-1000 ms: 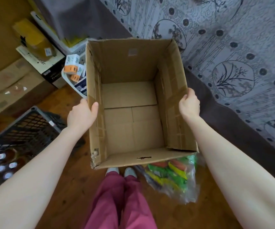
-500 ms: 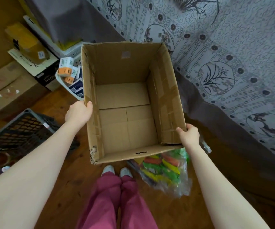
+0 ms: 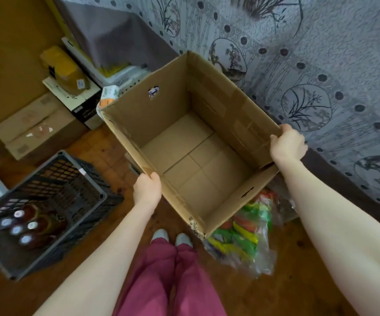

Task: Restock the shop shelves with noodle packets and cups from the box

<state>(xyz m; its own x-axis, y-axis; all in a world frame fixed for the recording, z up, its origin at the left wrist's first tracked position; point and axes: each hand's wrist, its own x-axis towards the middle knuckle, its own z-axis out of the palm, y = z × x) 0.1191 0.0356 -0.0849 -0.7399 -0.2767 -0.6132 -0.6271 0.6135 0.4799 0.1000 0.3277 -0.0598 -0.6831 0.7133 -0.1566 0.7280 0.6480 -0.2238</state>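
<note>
An open brown cardboard box (image 3: 191,160) hangs in front of me above the floor, turned so one corner points at my feet. Nothing lies inside it. My left hand (image 3: 147,189) grips the rim of its left wall, thumb over the edge. My right hand (image 3: 288,145) grips the right-hand top corner. Under the box's near corner, a clear plastic bag of green, yellow and red packets (image 3: 243,238) lies on the wooden floor.
A dark plastic crate (image 3: 54,179) holding several capped bottles stands at the left. Cardboard boxes (image 3: 36,128) are stacked against the back left wall. A patterned grey cloth (image 3: 321,65) covers furniture at the right. My feet (image 3: 172,237) stand just below the box.
The box has rotated clockwise, so a corner now points toward me. My left hand slid nearer along the left rim, and my right hand moved up to the right corner.
</note>
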